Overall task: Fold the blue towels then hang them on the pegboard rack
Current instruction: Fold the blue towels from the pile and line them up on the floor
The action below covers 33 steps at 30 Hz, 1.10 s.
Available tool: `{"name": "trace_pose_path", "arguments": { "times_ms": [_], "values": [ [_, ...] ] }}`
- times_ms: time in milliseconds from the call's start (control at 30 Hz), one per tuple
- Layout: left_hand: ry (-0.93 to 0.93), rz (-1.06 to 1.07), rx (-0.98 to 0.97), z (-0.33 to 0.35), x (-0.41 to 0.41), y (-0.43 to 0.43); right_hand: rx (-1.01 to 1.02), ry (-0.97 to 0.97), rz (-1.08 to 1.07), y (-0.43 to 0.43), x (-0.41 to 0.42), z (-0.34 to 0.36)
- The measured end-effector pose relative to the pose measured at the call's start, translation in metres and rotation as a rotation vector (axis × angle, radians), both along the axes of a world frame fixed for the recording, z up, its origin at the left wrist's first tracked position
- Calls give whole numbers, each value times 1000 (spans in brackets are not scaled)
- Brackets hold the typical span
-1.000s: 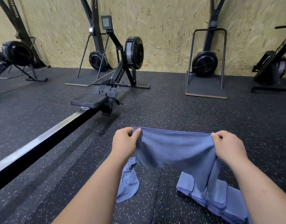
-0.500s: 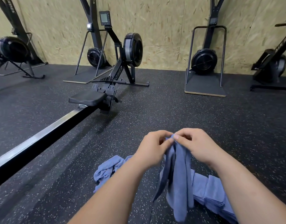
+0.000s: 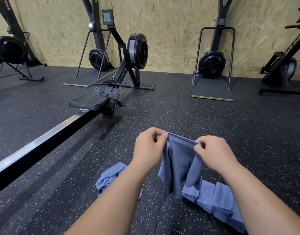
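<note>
Left hand (image 3: 148,148) and right hand (image 3: 213,154) pinch the blue towel's (image 3: 179,167) top edge above bare floor (image 3: 179,112).

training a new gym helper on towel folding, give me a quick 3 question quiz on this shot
1. True or false: the held towel lies flat on the floor.
2. Where is the stack of folded towels? A) on the rower's seat B) on the floor by the right forearm C) on a pegboard rack
3. Fill in: the left hand and right hand each ___ the held towel's top edge with curled fingers.

Key: 1 false, it hangs in the air from both hands; 2 B; 3 pinch.
</note>
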<state>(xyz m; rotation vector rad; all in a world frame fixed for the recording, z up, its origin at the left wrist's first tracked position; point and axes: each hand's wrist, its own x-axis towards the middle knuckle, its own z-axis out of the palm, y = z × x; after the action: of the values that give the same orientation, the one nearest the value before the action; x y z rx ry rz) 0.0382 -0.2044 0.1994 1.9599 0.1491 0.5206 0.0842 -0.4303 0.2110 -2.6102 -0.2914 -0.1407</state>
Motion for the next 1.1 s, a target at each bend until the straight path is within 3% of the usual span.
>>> {"name": "trace_pose_path", "arguments": {
  "times_ms": [233, 400, 467, 567, 700, 967, 1100],
  "values": [
    [44, 304, -106, 2, 2, 28, 9, 44, -79, -19, 6, 4],
    [47, 397, -176, -2, 4, 37, 190, 79, -59, -29, 10, 8],
    [54, 404, -187, -5, 6, 40, 367, 149, -30, -29, 9, 7],
    [113, 334, -135, -8, 7, 41, 712, 279, 54, -21, 0, 15],
    [122, 136, -112, -9, 5, 27, 881, 395, 142, -8, -6, 27],
    [143, -153, -136, -6, -1, 5, 793, 477, 286, 5, -10, 25],
    [140, -202, -146, -4, -2, 3, 664, 345, 343, 7, -8, 17]
  ]
}}
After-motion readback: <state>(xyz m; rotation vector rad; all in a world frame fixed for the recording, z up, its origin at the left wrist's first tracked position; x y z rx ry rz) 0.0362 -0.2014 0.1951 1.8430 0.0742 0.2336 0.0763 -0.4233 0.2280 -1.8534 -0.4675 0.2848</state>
